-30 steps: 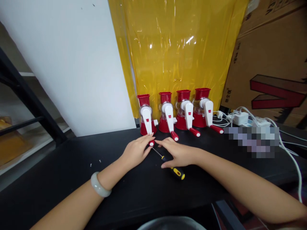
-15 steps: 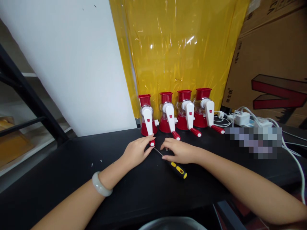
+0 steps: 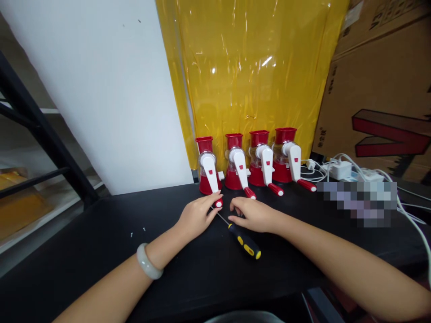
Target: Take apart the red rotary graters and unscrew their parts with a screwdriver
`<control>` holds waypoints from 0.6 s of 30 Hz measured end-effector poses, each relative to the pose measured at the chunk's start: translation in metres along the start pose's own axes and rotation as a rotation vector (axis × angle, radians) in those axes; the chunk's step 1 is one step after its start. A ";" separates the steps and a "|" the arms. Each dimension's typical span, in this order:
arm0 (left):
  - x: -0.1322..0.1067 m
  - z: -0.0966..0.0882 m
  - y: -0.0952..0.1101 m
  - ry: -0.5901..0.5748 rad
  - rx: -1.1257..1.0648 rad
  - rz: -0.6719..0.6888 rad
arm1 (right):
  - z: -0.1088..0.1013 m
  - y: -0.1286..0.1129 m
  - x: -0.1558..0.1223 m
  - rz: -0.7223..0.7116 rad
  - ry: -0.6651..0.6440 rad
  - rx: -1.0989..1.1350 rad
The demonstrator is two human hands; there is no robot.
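At the left end of a row of red-and-white rotary graters, my left hand [image 3: 197, 215] pinches the red crank handle [image 3: 218, 203] of the nearest one. This rotary grater [image 3: 208, 172] stands upright on the black table. A screwdriver [image 3: 245, 241] with a black and yellow grip lies on the table, its thin shaft pointing towards that handle; its tip is hidden by my left hand. Just above the screwdriver, my right hand [image 3: 254, 214] hovers with fingers curled and thumb apart, holding nothing. Two small screws [image 3: 131, 234] lie left of my left hand.
More rotary graters [image 3: 266, 163] stand to the right, cranks facing me. White cables and plugs [image 3: 340, 169] lie at the right beside a cardboard box [image 3: 377, 85]. Behind hangs a yellow plastic curtain [image 3: 249, 67]. A black-framed shelf [image 3: 37, 130] stands at the left.
My right hand has come off the screwdriver, whose grip now shows whole on the table. My left hand stays on the crank handle. The view has shifted slightly.
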State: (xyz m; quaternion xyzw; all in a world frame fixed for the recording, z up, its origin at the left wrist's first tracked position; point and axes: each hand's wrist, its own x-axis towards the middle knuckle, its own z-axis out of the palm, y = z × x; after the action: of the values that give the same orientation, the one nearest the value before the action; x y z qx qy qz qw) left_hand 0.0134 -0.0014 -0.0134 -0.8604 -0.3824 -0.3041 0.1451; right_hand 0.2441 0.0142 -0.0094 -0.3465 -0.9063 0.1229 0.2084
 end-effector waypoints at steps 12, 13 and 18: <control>-0.002 -0.005 0.004 -0.050 0.094 -0.060 | -0.002 -0.004 0.000 -0.132 -0.089 0.086; -0.002 -0.006 0.004 -0.060 0.099 -0.066 | -0.002 -0.004 0.000 -0.137 -0.098 0.089; -0.002 -0.010 0.004 -0.110 0.128 -0.115 | -0.004 -0.004 -0.002 -0.111 -0.124 0.022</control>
State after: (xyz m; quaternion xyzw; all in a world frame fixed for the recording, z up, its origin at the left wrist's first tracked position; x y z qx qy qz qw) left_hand 0.0112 -0.0095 -0.0071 -0.8413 -0.4572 -0.2394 0.1608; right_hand 0.2450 0.0107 -0.0047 -0.2850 -0.9340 0.1422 0.1621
